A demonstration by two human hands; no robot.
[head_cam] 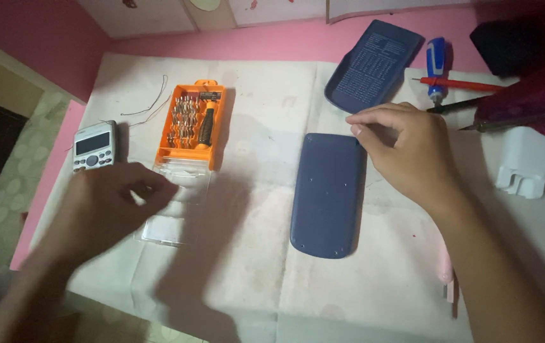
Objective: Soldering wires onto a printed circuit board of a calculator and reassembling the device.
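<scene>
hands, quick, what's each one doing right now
Left hand: blurred, fingers curled over the clear lid of the orange screwdriver kit; any grip cannot be told.
Right hand: fingers bent, fingertips at the top corner of the blue calculator, holding nothing.

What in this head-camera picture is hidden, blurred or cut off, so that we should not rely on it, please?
- Left hand: motion-blurred; whether its fingers pinch anything cannot be told. It covers part of the clear lid.
- Right hand: hides the top right corner of the face-down blue calculator.
- Screwdriver bits in the orange case: too small to tell types.
- Dark object, top right: too dim to identify.
</scene>
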